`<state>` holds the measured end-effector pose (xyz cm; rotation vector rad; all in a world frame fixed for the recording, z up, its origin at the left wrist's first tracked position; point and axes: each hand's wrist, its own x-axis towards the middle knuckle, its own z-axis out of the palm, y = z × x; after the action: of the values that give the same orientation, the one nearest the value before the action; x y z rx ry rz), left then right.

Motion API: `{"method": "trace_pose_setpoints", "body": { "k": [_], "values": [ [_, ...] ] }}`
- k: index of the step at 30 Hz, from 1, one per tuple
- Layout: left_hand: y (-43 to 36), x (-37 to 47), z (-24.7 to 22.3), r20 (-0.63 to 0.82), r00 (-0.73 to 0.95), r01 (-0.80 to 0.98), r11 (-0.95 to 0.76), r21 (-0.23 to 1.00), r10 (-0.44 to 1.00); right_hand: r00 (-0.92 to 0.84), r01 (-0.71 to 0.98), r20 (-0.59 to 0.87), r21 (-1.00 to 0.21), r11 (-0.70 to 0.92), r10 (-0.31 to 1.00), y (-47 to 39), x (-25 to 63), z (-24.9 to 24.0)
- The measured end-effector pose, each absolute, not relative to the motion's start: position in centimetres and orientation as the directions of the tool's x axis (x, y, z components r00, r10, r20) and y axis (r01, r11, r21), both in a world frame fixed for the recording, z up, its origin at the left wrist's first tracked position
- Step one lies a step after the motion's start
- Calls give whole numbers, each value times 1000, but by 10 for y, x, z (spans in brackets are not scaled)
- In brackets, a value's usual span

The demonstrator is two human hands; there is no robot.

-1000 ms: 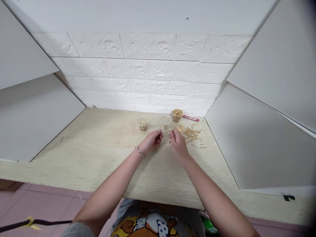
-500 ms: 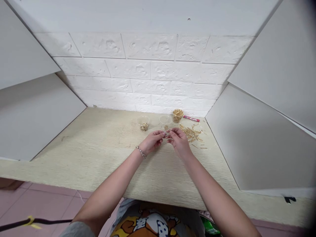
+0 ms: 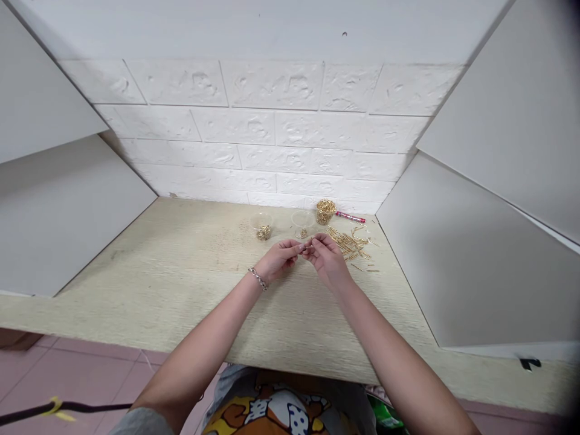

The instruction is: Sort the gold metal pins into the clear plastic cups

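My left hand (image 3: 281, 258), with a chain bracelet at the wrist, is pinched closed at the middle of the table. Its fingertips meet those of my right hand (image 3: 327, 257), also pinched. What sits between them is too small to make out. Just beyond my hands is a clear cup (image 3: 302, 222) with a few small gold pieces at its bottom. Another clear cup (image 3: 262, 226), to the left, holds more small pieces. A third cup (image 3: 325, 211) is full of gold pieces. Beside my right hand lies a loose pile of thin gold rods (image 3: 348, 243).
A red pen (image 3: 350, 217) lies near the back wall, right of the full cup. White panels (image 3: 81, 217) stand on the left, and others (image 3: 489, 260) on the right. A small black object (image 3: 530, 364) is at the table's right front.
My right hand has shifted slightly left, so the fingertips of both hands are closer together. The cups and the rods stay as they were.
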<state>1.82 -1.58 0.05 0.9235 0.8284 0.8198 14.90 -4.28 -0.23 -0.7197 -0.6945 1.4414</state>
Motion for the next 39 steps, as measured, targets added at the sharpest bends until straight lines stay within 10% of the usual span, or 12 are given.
{"method": "trace_pose_setpoints", "body": {
  "k": [22,39],
  "values": [
    [-13,18,-3,-280,438,-259,418,870,854,54,-635,-51,-773,-5,997,-39,152,-2],
    [-21,7,13,-150,800,-382,686,619,581,24,-703,-104,-709,-57,994,-43,159,8]
  ]
}}
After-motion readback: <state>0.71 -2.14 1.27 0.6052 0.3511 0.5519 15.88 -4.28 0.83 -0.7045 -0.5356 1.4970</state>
